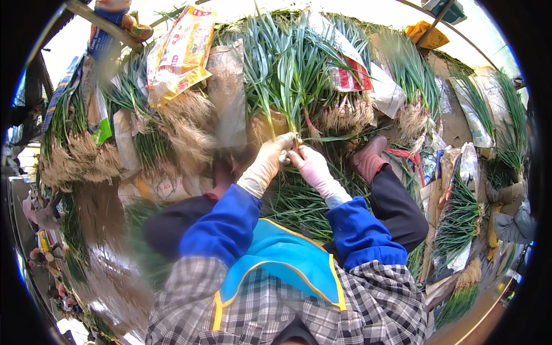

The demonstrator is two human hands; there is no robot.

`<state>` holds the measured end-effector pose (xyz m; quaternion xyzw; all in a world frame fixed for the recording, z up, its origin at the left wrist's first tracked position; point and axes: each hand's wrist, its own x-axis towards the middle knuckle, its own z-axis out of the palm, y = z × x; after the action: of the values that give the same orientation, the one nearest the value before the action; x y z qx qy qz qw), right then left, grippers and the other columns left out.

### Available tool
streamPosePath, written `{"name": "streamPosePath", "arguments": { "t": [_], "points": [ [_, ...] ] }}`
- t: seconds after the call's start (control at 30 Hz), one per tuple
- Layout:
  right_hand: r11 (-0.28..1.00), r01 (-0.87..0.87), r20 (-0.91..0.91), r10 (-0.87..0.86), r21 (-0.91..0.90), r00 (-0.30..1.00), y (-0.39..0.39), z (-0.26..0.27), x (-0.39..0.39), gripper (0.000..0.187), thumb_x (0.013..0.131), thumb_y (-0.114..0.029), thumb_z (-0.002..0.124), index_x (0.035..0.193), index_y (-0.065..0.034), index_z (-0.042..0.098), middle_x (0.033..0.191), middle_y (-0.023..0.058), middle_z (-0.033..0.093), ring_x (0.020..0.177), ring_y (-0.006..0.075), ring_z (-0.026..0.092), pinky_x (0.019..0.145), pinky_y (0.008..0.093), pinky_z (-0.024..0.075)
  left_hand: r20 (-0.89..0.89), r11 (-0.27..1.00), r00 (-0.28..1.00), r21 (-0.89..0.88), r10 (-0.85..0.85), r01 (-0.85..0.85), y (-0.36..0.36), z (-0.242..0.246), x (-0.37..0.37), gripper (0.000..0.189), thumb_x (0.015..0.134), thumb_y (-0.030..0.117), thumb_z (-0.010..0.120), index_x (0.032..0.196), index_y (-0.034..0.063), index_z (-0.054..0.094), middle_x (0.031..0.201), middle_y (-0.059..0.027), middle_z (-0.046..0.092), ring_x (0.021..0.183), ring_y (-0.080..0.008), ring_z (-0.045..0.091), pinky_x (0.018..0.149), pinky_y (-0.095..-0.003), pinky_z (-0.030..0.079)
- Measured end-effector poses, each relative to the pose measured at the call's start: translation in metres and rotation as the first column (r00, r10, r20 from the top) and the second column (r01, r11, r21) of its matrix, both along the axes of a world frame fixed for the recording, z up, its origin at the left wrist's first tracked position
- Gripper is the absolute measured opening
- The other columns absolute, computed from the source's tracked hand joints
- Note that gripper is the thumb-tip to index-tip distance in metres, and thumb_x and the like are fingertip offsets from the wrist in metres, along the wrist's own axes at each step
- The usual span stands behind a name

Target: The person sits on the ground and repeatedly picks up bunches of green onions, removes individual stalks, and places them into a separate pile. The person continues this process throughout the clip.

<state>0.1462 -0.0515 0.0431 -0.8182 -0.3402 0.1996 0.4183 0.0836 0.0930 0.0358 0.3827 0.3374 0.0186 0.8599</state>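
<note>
Both of my hands meet in front of me, in pale, stained gloves. My left hand (264,160) grips green garlic stalks (290,86) low down, their long leaves spreading away from me. At the lower end of a stalk, my right hand (315,169) pinches a reddish-brown part between thumb and fingers. The fingers hide most of that end. Just beyond my hands lies a thick row of green garlic (258,56), leaves pointing away. One loose stalk (309,123) with pinkish base and roots lies right of the held ones.
Loose green leaves (297,202) cover the ground between my legs. My boots (370,158) flank the work. Rooted bundles (185,120) lie left, more bundles (414,116) right, with printed sacks (181,56) among them. Other people (513,215) sit at the edges. A pole (103,26) crosses upper left.
</note>
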Motion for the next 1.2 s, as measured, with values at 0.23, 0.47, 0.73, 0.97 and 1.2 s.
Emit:
{"name": "streamPosePath", "arguments": {
  "t": [0.23, 0.47, 0.73, 0.97, 1.2],
  "points": [
    [0.957, 0.273, -0.697, -0.13, 0.098, 0.706, 0.028, -0.012, 0.019, 0.041, 0.084, -0.029, 0.065, 0.107, 0.004, 0.06, 0.092, 0.01, 0.065, 0.074, 0.0148, 0.056, 0.068, 0.0279, 0.0458, -0.075, 0.936, 0.991, 0.327, -0.113, 0.131, -0.013, -0.003, -0.04, 0.015, 0.086, 0.016, 0.063, 0.089, 0.0022, 0.063, 0.071, -0.0023, 0.062, 0.054, -0.0087, 0.051, 0.051, -0.0214, 0.038],
    [0.64, 0.755, -0.946, -0.135, 0.144, 0.294, 0.051, -0.056, -0.027, 0.017, 0.088, -0.018, 0.062, 0.092, -0.0013, 0.062, 0.082, 0.0065, 0.062, 0.067, 0.0113, 0.056, 0.056, 0.0215, 0.045, -0.059, 0.907, 0.994, 0.418, 0.09, -0.057, -0.03, -0.006, -0.038, 0.014, 0.086, 0.016, 0.065, 0.085, 0.0032, 0.06, 0.067, -0.0025, 0.061, 0.052, -0.0071, 0.05, 0.048, -0.021, 0.039],
    [0.422, 0.85, -0.878, -0.209, 0.316, 0.43, -0.064, -0.086, 0.087, 0.019, 0.091, -0.019, 0.057, 0.103, -0.0038, 0.058, 0.097, 0.0074, 0.063, 0.074, 0.017, 0.061, 0.059, 0.0258, 0.0484, 0.145, 0.974, 0.973, 0.114, 0.18, -0.198, -0.006, -0.008, -0.063, 0.021, 0.09, 0.026, 0.06, 0.095, 0.0054, 0.059, 0.067, -0.0006, 0.056, 0.049, -0.007, 0.045, 0.05, -0.0251, 0.049],
    [0.953, 0.295, -0.919, -0.052, 0.072, 0.39, -0.051, -0.043, 0.053, 0.042, 0.094, -0.044, 0.049, 0.107, -0.0053, 0.062, 0.065, -0.0043, 0.048, 0.05, 0.0058, 0.041, 0.05, 0.0202, 0.0351, -0.105, 0.98, 0.991, 0.19, 0.086, -0.065, -0.013, -0.016, -0.077, 0.026, 0.092, 0.032, 0.059, 0.094, 0.0061, 0.059, 0.065, 0.0017, 0.054, 0.053, -0.0066, 0.05, 0.049, -0.023, 0.048],
    [0.786, 0.599, -0.956, 0.271, 0.154, -0.11, 0.085, -0.059, -0.054, 0.029, 0.093, -0.03, 0.055, 0.11, -0.0071, 0.054, 0.071, -0.0013, 0.056, 0.053, 0.0115, 0.047, 0.045, 0.0266, 0.0383, -0.088, 0.915, 0.935, 0.254, 0.344, -0.313, -0.017, -0.006, -0.069, 0.023, 0.093, 0.031, 0.056, 0.091, 0.0079, 0.06, 0.065, 0.0045, 0.051, 0.047, -0.0044, 0.042, 0.043, -0.0195, 0.037]
  ]
}}
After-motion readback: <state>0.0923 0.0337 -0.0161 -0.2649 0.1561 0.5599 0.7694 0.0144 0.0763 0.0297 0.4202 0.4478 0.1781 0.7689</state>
